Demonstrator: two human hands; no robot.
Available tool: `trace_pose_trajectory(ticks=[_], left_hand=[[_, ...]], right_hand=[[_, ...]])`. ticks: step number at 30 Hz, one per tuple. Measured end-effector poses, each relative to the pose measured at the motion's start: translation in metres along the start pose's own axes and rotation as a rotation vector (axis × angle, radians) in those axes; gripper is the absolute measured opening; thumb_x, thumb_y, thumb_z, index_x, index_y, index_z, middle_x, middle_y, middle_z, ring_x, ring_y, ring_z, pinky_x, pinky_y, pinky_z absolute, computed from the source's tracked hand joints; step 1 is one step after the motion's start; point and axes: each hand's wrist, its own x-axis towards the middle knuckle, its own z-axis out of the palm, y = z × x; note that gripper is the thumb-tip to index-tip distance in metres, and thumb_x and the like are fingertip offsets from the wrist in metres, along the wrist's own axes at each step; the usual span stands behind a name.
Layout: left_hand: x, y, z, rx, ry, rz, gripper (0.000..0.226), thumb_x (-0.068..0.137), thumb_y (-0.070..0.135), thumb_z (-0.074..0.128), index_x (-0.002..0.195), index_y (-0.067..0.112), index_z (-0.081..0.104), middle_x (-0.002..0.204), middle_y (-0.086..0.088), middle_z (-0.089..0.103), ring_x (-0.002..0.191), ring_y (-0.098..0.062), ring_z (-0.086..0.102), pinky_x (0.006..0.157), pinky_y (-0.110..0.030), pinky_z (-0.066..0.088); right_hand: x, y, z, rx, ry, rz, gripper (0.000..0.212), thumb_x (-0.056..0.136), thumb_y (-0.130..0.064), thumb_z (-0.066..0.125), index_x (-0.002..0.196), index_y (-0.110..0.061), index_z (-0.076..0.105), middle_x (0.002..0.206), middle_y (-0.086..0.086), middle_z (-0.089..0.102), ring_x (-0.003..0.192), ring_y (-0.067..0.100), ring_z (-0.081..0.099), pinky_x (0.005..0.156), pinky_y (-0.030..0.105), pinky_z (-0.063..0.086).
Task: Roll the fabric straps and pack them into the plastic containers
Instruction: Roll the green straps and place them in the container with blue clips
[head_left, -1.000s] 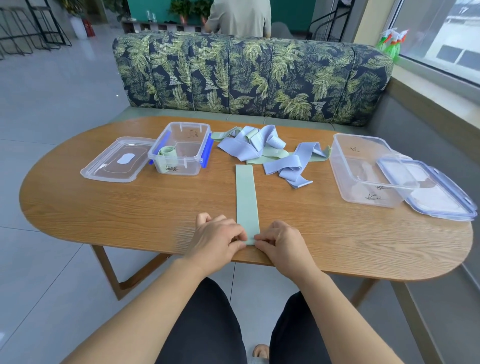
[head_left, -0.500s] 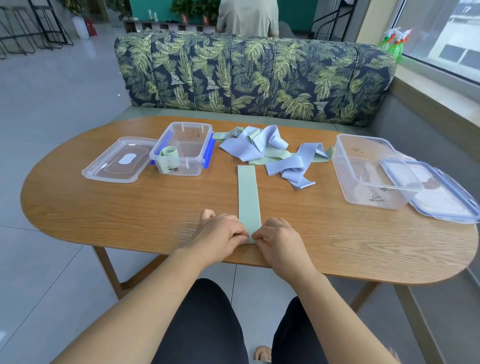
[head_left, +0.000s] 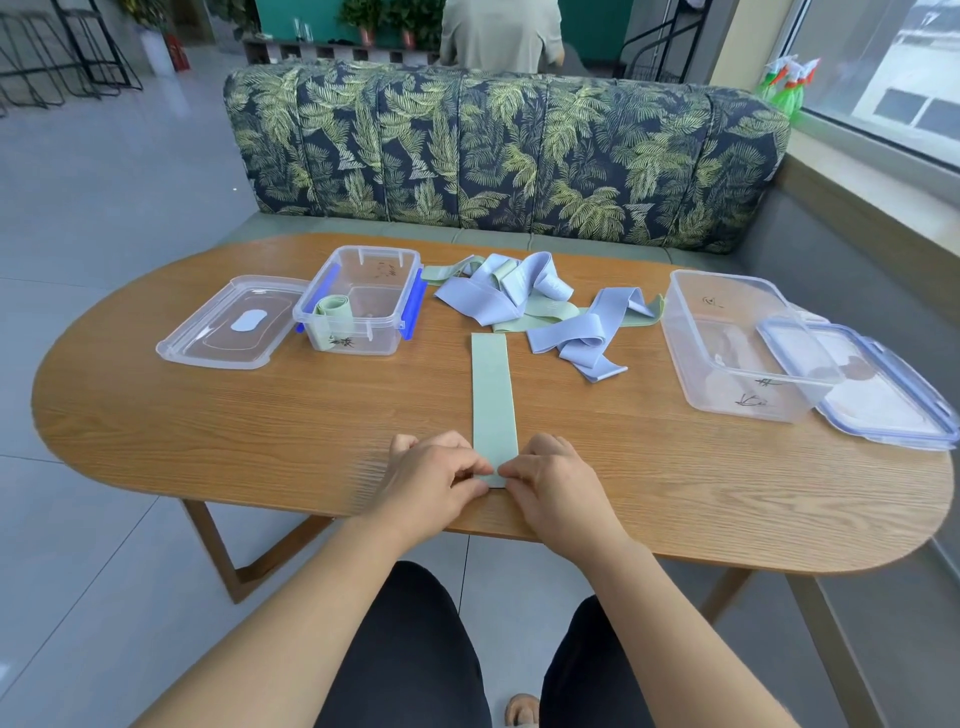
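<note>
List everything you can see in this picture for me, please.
table: one, wooden, oval, under everything
flat strap: one, pale green, laid lengthwise mid-table
loose straps: several, lilac and green, heaped at the far middle
small container: one, clear with blue clips, far left, open
rolled strap: one, green, inside the small container
small lid: one, clear, left of the small container
large container: one, clear, right, open
large lid: one, clear with blue rim, far right
sofa: one, leaf-patterned, behind the table
spray bottles: several, green, window ledge
left hand: pinches the flat strap's near end
right hand: pinches the same end
</note>
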Motion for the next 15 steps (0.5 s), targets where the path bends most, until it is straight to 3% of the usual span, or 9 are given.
trace_pose_trajectory(ticks=[5, 15], left_hand=[[0.0004, 0.0002, 0.0008, -0.052, -0.031, -0.036, 0.017, 0.091, 0.034, 0.064, 0.106, 0.034, 0.072, 0.097, 0.018, 0.058, 0.098, -0.019, 0.041, 0.085, -0.025, 0.032], [0.0013, 0.0047, 0.0034, -0.14, -0.051, -0.068, 0.014, 0.089, 0.021, 0.067, 0.102, 0.022, 0.074, 0.096, 0.011, 0.06, 0.093, -0.011, 0.057, 0.086, -0.028, 0.046]], right_hand=[[-0.0022, -0.0006, 0.0009, 0.037, -0.014, 0.047, 0.025, 0.092, -0.012, 0.057, 0.112, -0.017, 0.071, 0.1, -0.001, 0.056, 0.103, 0.018, 0.051, 0.081, 0.03, 0.045], [0.0006, -0.0032, -0.0041, 0.042, -0.071, 0.101, 0.024, 0.093, -0.011, 0.054, 0.11, -0.016, 0.071, 0.101, 0.0, 0.058, 0.101, 0.017, 0.054, 0.081, 0.028, 0.045]])
